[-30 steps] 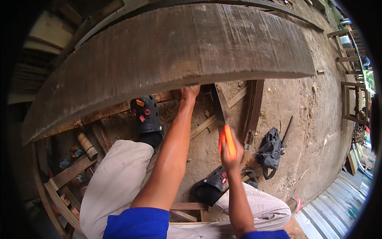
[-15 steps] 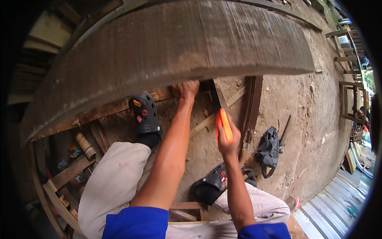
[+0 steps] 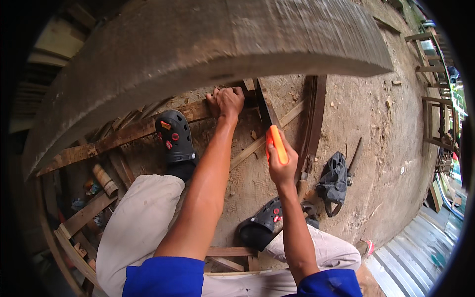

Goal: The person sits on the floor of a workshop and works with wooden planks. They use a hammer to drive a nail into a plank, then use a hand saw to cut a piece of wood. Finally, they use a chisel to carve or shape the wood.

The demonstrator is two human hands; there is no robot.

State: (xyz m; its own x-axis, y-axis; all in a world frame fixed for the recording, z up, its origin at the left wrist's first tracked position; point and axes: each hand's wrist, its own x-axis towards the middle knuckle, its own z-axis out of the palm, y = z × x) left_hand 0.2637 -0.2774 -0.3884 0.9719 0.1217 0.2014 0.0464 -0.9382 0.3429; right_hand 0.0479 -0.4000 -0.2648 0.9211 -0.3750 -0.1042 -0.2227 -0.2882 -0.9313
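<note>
Now | right hand (image 3: 282,166) fisted round orange tool handle (image 3: 277,144), long axis upright, leaning left | left hand (image 3: 226,101) clenched under plank (image 3: 198,44).

Orange tool's (image 3: 277,144) end behind plank (image 3: 198,44)

Not much in the way of packaging here, honestly. No signs and no screens are showing anywhere.

The closest thing to a package is a small tube-shaped container (image 3: 104,179) lying at about 9 o'clock, tan with a pale band around it, tilting among the timber scraps. Can't tell if that band is a label, it's too small.

Right next to it, slightly lower at 9 o'clock, some crumpled wrappers (image 3: 81,195) are sitting in the shadows, showing bits of orange, red and light blue. Too dark and blurry to make out their shape.

That's all that's turning up.
</note>
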